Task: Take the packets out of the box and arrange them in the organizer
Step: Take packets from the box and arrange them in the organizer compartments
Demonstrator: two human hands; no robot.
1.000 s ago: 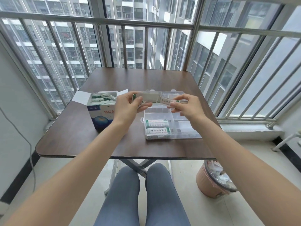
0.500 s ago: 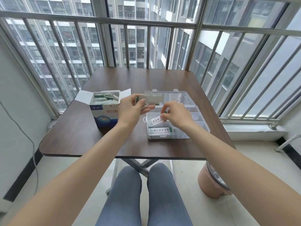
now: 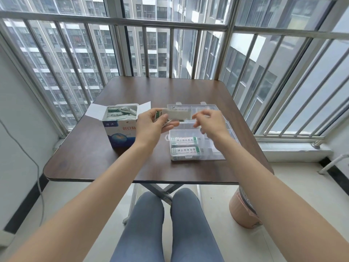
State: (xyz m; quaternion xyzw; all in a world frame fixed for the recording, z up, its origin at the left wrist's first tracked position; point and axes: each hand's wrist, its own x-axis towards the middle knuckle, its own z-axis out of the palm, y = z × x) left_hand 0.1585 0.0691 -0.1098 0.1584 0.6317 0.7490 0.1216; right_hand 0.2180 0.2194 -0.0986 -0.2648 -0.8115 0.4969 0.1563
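A blue and white box (image 3: pixel 122 136) stands open on the left of the table, with several white packets (image 3: pixel 120 112) inside. My left hand (image 3: pixel 151 125) grips a small stack of packets (image 3: pixel 176 115) above the table, between the box and the clear organizer (image 3: pixel 217 157). Blurred, my right hand (image 3: pixel 210 122) hovers over the organizer with thumb and fingers apart, just at the right end of the top packet. Two packets lie in the organizer's left compartments, one packet (image 3: pixel 182 139) behind the other packet (image 3: pixel 185 150).
The organizer's clear lid (image 3: pixel 207 107) lies open behind it. The brown table (image 3: pixel 90 159) stands against a railed window. A pink waste bin (image 3: pixel 242 214) stands on the floor under the table's right front corner. My knees are below the front edge.
My right hand carried one packet from the stack down into the organizer, left it there, and has come back up to the stack in my left hand.
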